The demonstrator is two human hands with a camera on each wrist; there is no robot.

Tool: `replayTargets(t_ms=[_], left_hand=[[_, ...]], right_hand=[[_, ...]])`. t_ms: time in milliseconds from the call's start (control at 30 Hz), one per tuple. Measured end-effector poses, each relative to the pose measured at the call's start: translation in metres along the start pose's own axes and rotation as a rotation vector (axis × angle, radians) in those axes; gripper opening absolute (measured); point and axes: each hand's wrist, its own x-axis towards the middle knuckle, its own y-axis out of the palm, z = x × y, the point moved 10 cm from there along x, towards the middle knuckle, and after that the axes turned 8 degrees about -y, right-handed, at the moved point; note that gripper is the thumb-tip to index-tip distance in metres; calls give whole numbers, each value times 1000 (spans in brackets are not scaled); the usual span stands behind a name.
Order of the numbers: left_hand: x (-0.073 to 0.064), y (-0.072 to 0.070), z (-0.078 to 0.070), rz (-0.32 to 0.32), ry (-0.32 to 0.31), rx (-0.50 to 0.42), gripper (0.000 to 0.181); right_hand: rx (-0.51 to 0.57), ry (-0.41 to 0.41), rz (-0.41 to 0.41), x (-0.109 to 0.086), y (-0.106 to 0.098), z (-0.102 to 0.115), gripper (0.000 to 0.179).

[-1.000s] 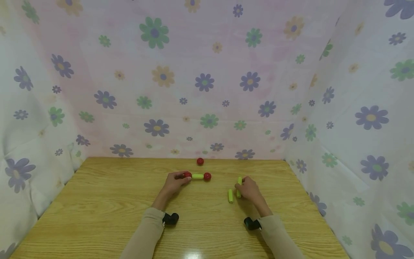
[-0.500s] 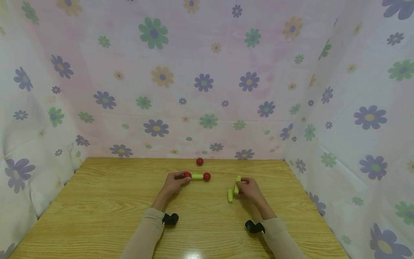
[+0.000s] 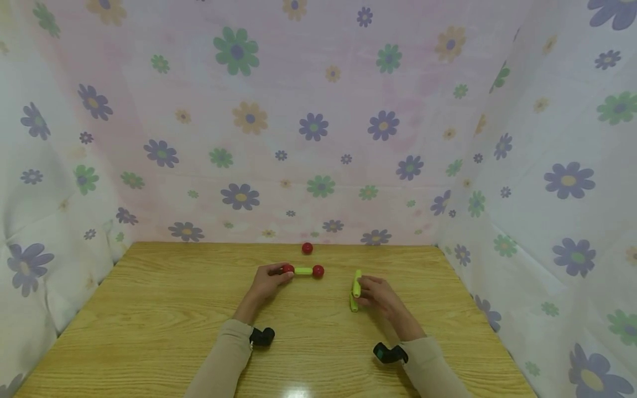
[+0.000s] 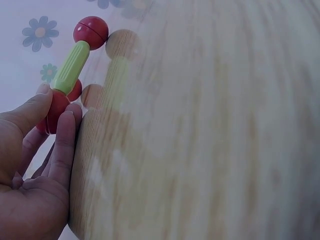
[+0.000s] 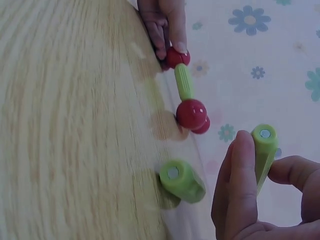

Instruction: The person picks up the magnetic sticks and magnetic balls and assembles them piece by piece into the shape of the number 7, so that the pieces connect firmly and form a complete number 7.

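Observation:
My left hand grips a red ball between thumb and fingers. That ball sits on the left end of a light green ribbed rod, and another red ball caps its right end. In the right wrist view, my right hand pinches a second green rod, whose end shows a silver disc. It is off the table, above and partly covering a third green rod that lies on the wood. A silver disc also shows in the end of this lying rod.
Behind the joined rod, a loose red ball sits near the back edge of the wooden table. Flower-patterned cloth hangs around the back and sides. Each wrist wears a black camera.
My right hand has lifted its green rod and carried it left, from beside the lying rod to above it. My left hand and the piece it grips stay put.

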Motion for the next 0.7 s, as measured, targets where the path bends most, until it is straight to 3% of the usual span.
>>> replayTargets(t_ms=[267, 700], left_hand=[[-1, 0, -1, 6, 0, -17, 40], [-4, -2, -6, -10, 22, 3, 42]], right_hand=[[62, -23, 62, 0, 22, 1, 59], [13, 10, 193, -9, 68, -11, 57]])
